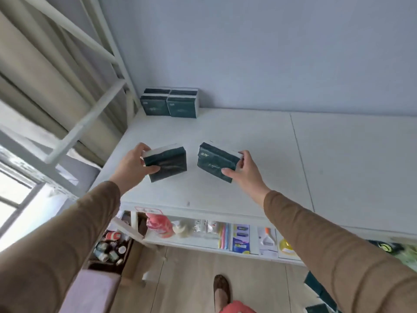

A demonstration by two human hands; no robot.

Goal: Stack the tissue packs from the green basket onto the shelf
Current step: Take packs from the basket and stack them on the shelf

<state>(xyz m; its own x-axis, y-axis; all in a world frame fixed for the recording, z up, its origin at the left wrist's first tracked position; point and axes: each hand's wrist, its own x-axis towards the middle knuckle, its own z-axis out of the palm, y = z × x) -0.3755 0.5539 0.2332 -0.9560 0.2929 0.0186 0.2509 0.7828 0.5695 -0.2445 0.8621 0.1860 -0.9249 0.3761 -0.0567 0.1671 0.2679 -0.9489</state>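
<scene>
- Brown sleeves point(338, 251) fill the foreground, both arms reaching forward over the white shelf top point(248, 159); one slippered foot point(221, 288) stands on the wood floor below.
- Left hand point(133, 164) grips one dark green tissue pack point(168, 164), thumb curled across its near face and fingers wrapped round the far edge.
- Right hand point(244, 171) grips a second dark green tissue pack point(216, 162), thumb on the front face, fingers behind. Both packs sit close over the shelf top, near each other but apart; whether they touch the surface cannot be told.
- Already placed: a stack of tissue packs point(170, 102) in the back left corner of the shelf, against the wall. Two columns side by side, two layers visible, so four packs counted; any packs behind them are hidden.
- Count so far: four stacked, two in hand, six in view on or over the shelf.
- Green basket: a green blur at the right edge, with dark shapes near it, may be it; too unclear to confirm, so the remaining supply cannot be counted.
- Judgement: task partly done. The two held packs are not yet on the stack; they probably go beside it or on top as a third layer.
- Lower shelf point(203, 241) holds assorted packaged goods; a box of small bottles point(108, 249) sits at the lower left.
</scene>
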